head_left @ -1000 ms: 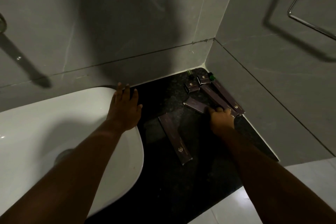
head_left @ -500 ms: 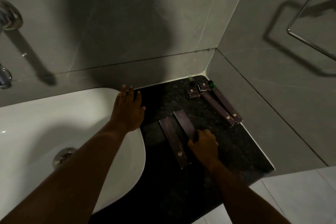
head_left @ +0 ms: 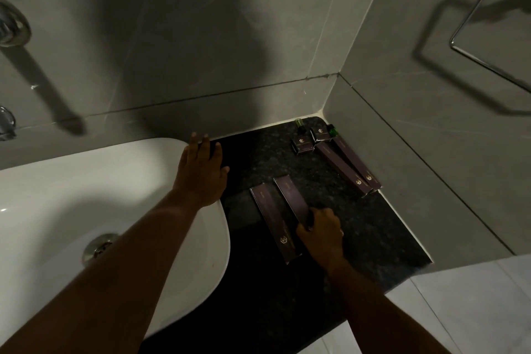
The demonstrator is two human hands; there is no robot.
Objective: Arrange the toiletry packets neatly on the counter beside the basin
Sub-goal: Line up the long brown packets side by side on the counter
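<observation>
Dark counter (head_left: 373, 238) beside basin (head_left: 86, 181). My right hand (head_left: 320, 231) grips one long packet (head_left: 290, 195), aligning it against its neighbour (head_left: 273, 221); my left hand (head_left: 201, 172) rests flat, fingers spread. Next, I judge: square the ends.

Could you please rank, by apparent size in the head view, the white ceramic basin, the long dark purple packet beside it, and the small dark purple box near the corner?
1. White ceramic basin
2. Long dark purple packet
3. Small dark purple box, though it lies farther away.
</observation>
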